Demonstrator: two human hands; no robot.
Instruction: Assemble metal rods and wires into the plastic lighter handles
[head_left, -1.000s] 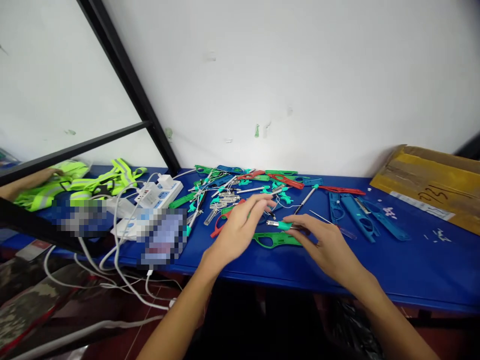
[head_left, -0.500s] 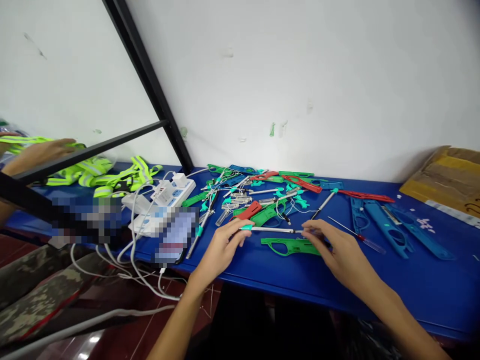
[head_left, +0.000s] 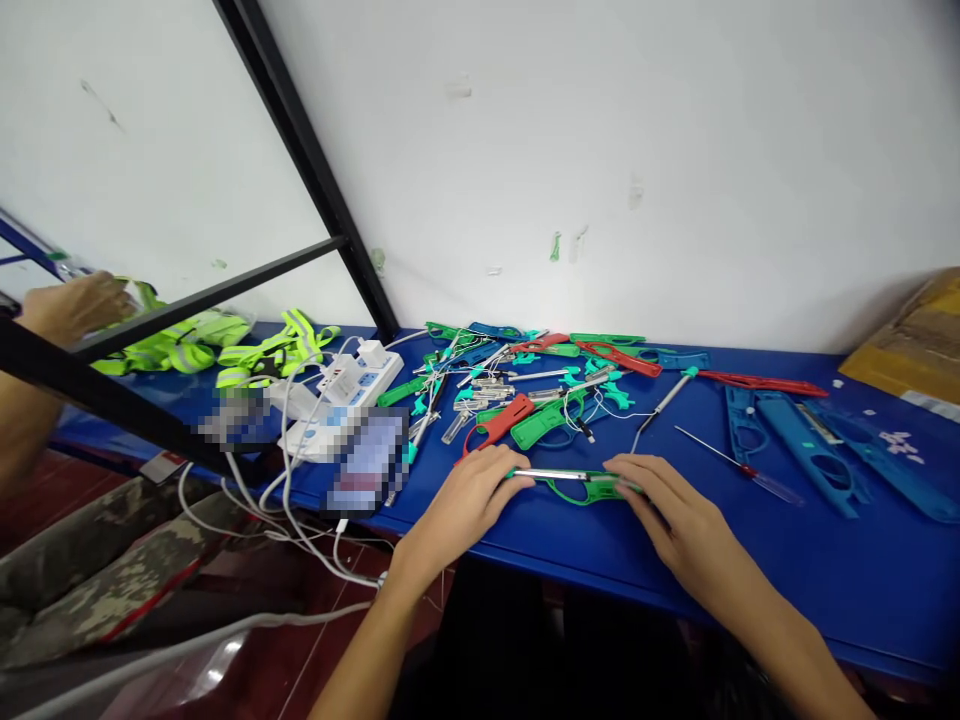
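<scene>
A thin silvery rod (head_left: 559,474) lies along the top of a green plastic casing (head_left: 581,492) at the front of the blue table. My left hand (head_left: 480,490) pinches the rod's left end, where the tip is hidden by the fingers. The right end of the casing is between the thumb and fingers of my right hand (head_left: 664,505). Behind the hands lie a red casing (head_left: 501,420), another green casing (head_left: 544,422) and a heap of rods with turquoise ends and white wires.
A screwdriver (head_left: 750,470) and blue casings (head_left: 806,450) lie to the right, near a cardboard box (head_left: 911,345). On the left are a phone (head_left: 369,462), a power strip (head_left: 345,405), a black frame (head_left: 307,160) and another person's hand (head_left: 75,305) beside yellow straps (head_left: 289,345).
The rod has come down onto the green casing, with my left hand at its left end. My right hand now grips the casing's right end. The view has shifted slightly.
</scene>
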